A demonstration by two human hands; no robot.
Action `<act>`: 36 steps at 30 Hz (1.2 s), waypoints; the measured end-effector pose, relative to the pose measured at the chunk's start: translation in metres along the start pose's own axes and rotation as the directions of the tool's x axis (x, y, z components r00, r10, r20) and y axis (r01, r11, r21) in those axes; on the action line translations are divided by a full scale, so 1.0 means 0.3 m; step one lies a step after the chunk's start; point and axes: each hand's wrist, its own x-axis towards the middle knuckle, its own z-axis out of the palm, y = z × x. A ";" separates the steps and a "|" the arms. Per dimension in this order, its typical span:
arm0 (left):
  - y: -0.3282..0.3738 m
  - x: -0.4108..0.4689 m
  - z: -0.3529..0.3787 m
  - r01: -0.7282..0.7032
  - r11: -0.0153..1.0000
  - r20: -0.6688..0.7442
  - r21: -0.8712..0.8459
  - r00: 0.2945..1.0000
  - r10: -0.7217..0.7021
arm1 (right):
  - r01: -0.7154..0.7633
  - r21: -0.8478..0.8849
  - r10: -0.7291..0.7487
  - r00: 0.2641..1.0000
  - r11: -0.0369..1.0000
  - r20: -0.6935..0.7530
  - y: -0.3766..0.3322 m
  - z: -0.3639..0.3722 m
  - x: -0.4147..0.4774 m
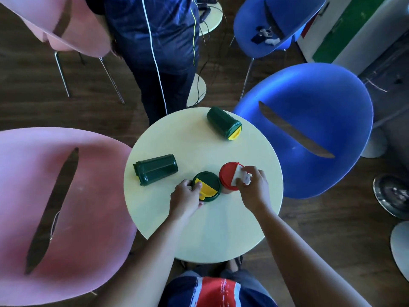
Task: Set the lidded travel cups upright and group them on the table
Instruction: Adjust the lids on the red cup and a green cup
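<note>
Two travel cups stand upright and touching near the middle of the round pale table (199, 235). My left hand (184, 199) grips the green cup with the yellow flip lid (209, 187) at its left rim. My right hand (254, 188) holds the red cup with the white flip lid (228, 175) at its right side, fingers over the white tab. A dark green cup (156, 169) lies on its side at the table's left. Another green cup with a yellow lid (223, 124) lies on its side at the far edge.
A pink chair (73, 209) stands close at the left, a blue chair (309, 129) at the right. A person in dark clothes (159, 47) stands just beyond the table. Further chairs and a second small table with cables (210, 16) are behind.
</note>
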 end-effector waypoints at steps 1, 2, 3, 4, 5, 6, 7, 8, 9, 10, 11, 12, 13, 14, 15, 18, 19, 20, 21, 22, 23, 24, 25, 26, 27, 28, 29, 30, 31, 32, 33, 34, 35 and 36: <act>-0.002 0.000 0.004 0.002 1.000 -0.005 -0.004 1.000 -0.002 | -0.005 0.007 0.005 1.000 1.000 -0.005 0.001 0.000 0.000; -0.003 -0.002 0.006 0.004 1.000 -0.009 -0.007 1.000 -0.004 | -0.011 0.013 0.011 1.000 1.000 -0.009 0.003 0.001 -0.001; -0.006 -0.004 0.008 0.006 1.000 -0.011 -0.014 1.000 -0.006 | -0.018 0.016 0.018 1.000 1.000 -0.013 0.004 0.002 -0.002; -0.009 -0.005 0.009 0.010 1.000 -0.010 -0.024 1.000 -0.010 | -0.023 0.018 0.023 1.000 1.000 -0.017 0.006 0.003 -0.004; -0.011 -0.006 0.009 0.015 0.999 -0.006 -0.036 1.000 -0.015 | -0.024 0.019 0.025 0.999 1.000 -0.021 0.007 0.005 -0.005; -0.014 -0.007 0.008 0.020 0.999 -0.003 -0.047 1.000 -0.020 | -0.022 0.019 0.023 0.999 1.000 -0.025 0.009 0.008 -0.005; -0.016 -0.007 0.008 0.024 0.998 -0.002 -0.057 1.000 -0.024 | -0.020 0.018 0.020 0.999 1.000 -0.027 0.010 0.010 -0.006; -0.018 -0.007 0.009 0.025 0.998 -0.003 -0.066 1.000 -0.026 | -0.019 0.019 0.019 0.999 1.000 -0.029 0.012 0.012 -0.005; -0.019 -0.008 0.010 0.025 0.997 -0.004 -0.074 1.000 -0.025 | -0.018 0.020 0.019 0.999 1.000 -0.031 0.014 0.013 -0.005; -0.020 -0.008 0.012 0.024 0.996 -0.006 -0.084 1.000 -0.024 | -0.019 0.023 0.020 0.999 1.000 -0.031 0.017 0.014 -0.004; -0.021 -0.009 0.015 0.024 0.995 -0.009 -0.092 1.000 -0.025 | -0.022 0.025 0.022 0.999 0.999 -0.030 0.019 0.014 -0.004; -0.024 -0.010 0.017 0.024 0.994 -0.015 -0.102 1.000 -0.026 | -0.025 0.026 0.025 0.999 0.999 -0.029 0.022 0.013 -0.005; -0.026 -0.011 0.020 0.026 0.993 -0.022 -0.113 0.999 -0.029 | -0.028 0.027 0.029 0.999 0.999 -0.028 0.023 0.011 -0.006; -0.030 -0.012 0.023 0.028 0.992 -0.030 -0.124 0.999 -0.032 | -0.030 0.030 0.031 0.999 0.999 -0.029 0.025 0.010 -0.007; -0.031 -0.014 0.025 0.030 0.991 -0.036 -0.133 0.999 -0.036 | -0.029 0.032 0.030 0.999 0.999 -0.029 0.026 0.009 -0.008; -0.034 -0.016 0.033 0.030 0.989 -0.044 -0.147 0.998 -0.037 | -0.027 0.035 0.028 0.999 0.999 -0.026 0.026 0.006 -0.010; -0.034 -0.016 0.035 0.034 0.988 -0.045 -0.153 0.998 -0.041 | -0.028 0.035 0.028 0.999 0.999 -0.023 0.026 0.005 -0.009; -0.035 -0.015 0.038 0.038 0.986 -0.046 -0.161 0.998 -0.046 | -0.025 0.034 0.026 0.999 0.999 -0.020 0.027 0.004 -0.008; -0.036 -0.016 0.042 0.043 0.985 -0.048 -0.167 0.998 -0.052 | -0.023 0.030 0.023 1.000 0.999 -0.015 0.028 0.004 -0.008; -0.037 -0.016 0.045 0.047 0.985 -0.052 -0.169 0.997 -0.057 | -0.021 0.030 0.021 1.000 0.999 -0.011 0.029 0.004 -0.008; -0.037 -0.018 0.049 0.052 0.985 -0.056 -0.166 0.997 -0.062 | -0.020 0.032 0.020 1.000 0.999 -0.007 0.030 0.003 -0.008; -0.037 -0.019 0.052 0.054 0.985 -0.059 -0.166 0.996 -0.065 | -0.019 0.036 0.019 1.000 0.999 -0.004 0.031 0.003 -0.009; -0.036 -0.021 0.055 0.059 0.984 -0.059 -0.170 0.996 -0.070 | -0.017 0.036 0.017 1.000 0.999 -0.003 0.032 0.003 -0.009; -0.034 -0.023 0.057 0.063 0.982 -0.058 -0.178 0.996 -0.074 | -0.016 0.035 0.016 1.000 0.999 -0.003 0.033 0.002 -0.009; -0.030 -0.026 0.058 0.069 0.980 -0.054 -0.185 0.995 -0.081 | -0.016 0.032 0.016 1.000 0.999 -0.001 0.033 0.001 -0.009; -0.026 -0.027 0.058 0.079 0.978 -0.048 -0.192 0.995 -0.090 | -0.016 0.030 0.016 1.000 0.999 0.000 0.033 0.001 -0.009; -0.024 -0.027 0.059 0.088 0.976 -0.043 -0.199 0.994 -0.098 | -0.014 0.027 0.014 1.000 1.000 0.000 0.034 0.001 -0.009; -0.022 -0.026 0.059 0.097 0.972 -0.039 -0.213 0.993 -0.108 | -0.012 0.025 0.012 1.000 1.000 -0.001 0.034 0.002 -0.009; -0.019 -0.027 0.060 0.105 0.968 -0.033 -0.227 0.993 -0.115 | -0.010 0.024 0.010 1.000 1.000 -0.002 0.035 0.002 -0.010; -0.015 -0.030 0.060 0.112 0.966 -0.029 -0.235 0.992 -0.122 | -0.008 0.025 0.008 1.000 1.000 -0.002 0.036 0.003 -0.011; -0.012 -0.032 0.060 0.117 0.964 -0.027 -0.238 0.992 -0.127 | -0.007 0.027 0.007 1.000 1.000 -0.003 0.037 0.003 -0.011; -0.013 -0.033 0.059 0.121 0.966 -0.021 -0.230 0.991 -0.129 | -0.005 0.029 0.005 1.000 1.000 -0.003 0.038 0.004 -0.011; -0.012 -0.035 0.057 0.122 0.970 -0.014 -0.211 0.992 -0.128 | -0.003 0.029 0.003 1.000 1.000 -0.003 0.040 0.004 -0.011; -0.012 -0.036 0.053 0.122 0.975 -0.009 -0.185 0.992 -0.126 | 0.001 0.027 -0.001 1.000 1.000 -0.004 0.041 0.004 -0.010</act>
